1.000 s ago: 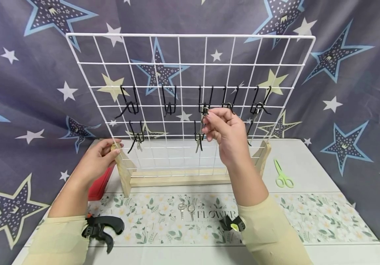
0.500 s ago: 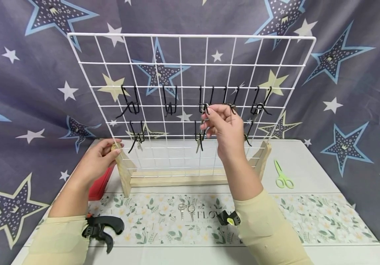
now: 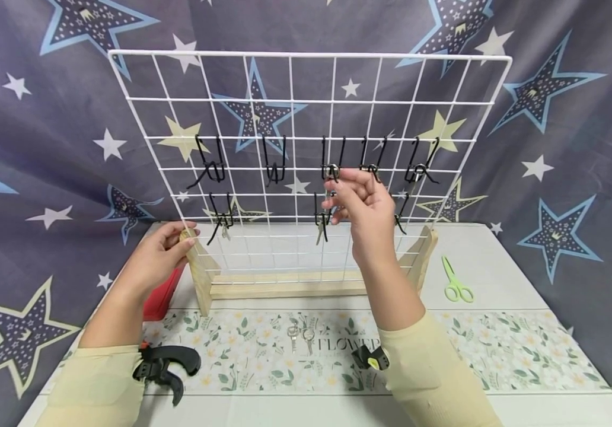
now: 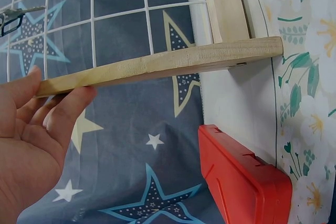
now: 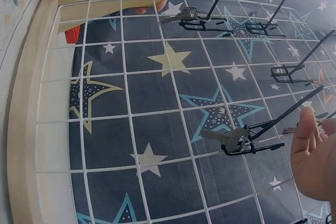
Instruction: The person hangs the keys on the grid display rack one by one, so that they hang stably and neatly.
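Now, just right of centre in the head view: a key ring [image 3: 332, 171] at a black hook [image 3: 324, 155] in the upper row of a white wire grid [image 3: 293, 139]. Keys [image 5: 290, 130] at the fingertips, toward the right edge of the right wrist view — partly hidden. Right hand [image 3: 367, 213] close beside the ring, fingers bent, thumb and index near each other; cannot tell whether pinching the keys or merely beside them.

Lower down, directly below the ring, another key [image 3: 319, 233] on a lower hook; one more key [image 3: 225, 232] on the lower hook farther left.

At the left end of the grid, left hand [image 3: 162, 254] gripping the upper tip of a wooden stand [image 3: 284, 289] — thumb on one side, fingers on the other.

Beneath, lower centre of the frame: two loose keys [image 3: 308, 342] side by side on a floral strip [image 3: 252, 367]. Right of the stand, green scissors [image 3: 456, 281]; left, behind the forearm, a red case [image 3: 161, 298]. All around the back, a star-patterned curtain [image 3: 316, 29].
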The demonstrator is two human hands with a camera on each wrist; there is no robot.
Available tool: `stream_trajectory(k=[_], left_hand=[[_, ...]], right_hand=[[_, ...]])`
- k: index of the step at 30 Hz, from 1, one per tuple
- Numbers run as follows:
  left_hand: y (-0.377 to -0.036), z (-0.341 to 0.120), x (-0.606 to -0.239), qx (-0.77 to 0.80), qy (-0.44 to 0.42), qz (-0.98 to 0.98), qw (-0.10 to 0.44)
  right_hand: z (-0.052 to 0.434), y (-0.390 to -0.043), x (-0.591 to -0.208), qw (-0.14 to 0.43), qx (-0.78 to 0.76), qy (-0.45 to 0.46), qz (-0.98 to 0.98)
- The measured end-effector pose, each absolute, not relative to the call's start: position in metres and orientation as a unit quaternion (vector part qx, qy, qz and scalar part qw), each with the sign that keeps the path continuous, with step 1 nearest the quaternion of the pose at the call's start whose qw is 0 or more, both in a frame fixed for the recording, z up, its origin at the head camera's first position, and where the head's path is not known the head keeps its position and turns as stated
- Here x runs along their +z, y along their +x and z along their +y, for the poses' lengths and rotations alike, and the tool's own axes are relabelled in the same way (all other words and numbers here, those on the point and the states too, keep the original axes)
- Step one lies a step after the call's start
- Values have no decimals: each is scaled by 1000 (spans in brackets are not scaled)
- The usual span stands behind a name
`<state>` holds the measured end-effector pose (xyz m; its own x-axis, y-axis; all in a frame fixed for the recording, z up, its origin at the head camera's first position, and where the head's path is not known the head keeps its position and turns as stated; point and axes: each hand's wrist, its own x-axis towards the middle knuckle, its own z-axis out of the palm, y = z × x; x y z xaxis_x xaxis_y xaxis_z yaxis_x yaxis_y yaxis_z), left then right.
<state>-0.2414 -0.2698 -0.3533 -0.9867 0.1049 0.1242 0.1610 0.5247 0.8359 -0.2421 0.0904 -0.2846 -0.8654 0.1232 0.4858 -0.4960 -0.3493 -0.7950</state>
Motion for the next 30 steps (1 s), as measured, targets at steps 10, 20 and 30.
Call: stream_trajectory(k=[10, 20, 30], left_hand=[[-244, -269, -354, -481, -78, -873, 28], [-243, -269, -353, -487, -75, -869, 31], [-242, -269, -353, -486, -74, -870, 28]], right_hand=[[106, -218, -298, 209, 761, 221, -573], [125, -195, -314, 175, 681, 322, -634], [128, -190, -331, 69, 479, 376, -790]])
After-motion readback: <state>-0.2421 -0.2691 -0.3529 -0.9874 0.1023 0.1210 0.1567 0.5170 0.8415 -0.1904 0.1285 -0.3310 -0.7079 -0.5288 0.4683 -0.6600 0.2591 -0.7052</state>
